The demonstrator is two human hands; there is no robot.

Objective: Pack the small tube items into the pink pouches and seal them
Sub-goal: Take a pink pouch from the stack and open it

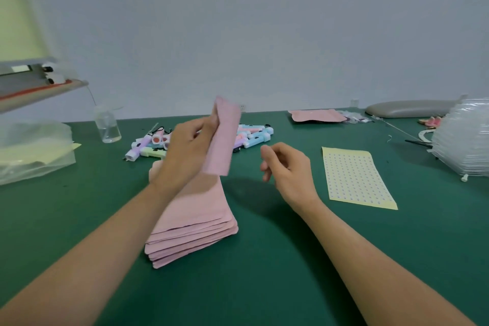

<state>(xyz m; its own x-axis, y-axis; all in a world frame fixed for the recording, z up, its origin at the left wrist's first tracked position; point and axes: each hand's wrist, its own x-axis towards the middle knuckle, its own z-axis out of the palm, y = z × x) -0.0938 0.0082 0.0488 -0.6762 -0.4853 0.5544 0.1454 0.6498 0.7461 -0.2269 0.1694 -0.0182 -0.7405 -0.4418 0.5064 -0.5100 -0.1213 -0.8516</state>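
My left hand (186, 151) pinches one pink pouch (223, 140) near its top edge and holds it up, tilted, above the table. Under my left forearm lies a fanned stack of pink pouches (195, 227) on the green mat. Behind the raised pouch is a pile of small pastel tubes (148, 147), purple, blue, green and pink, partly hidden by the hand and pouch. My right hand (287, 167) hovers to the right of the pouch, fingers loosely curled, holding nothing.
A yellow sticker sheet (357, 177) lies at right. A clear bottle (107, 126) stands back left beside a plastic bag (31, 156). More pink pouches (317, 116) lie at the back. A stack of clear packaging (463, 137) and scissors (418, 142) sit far right.
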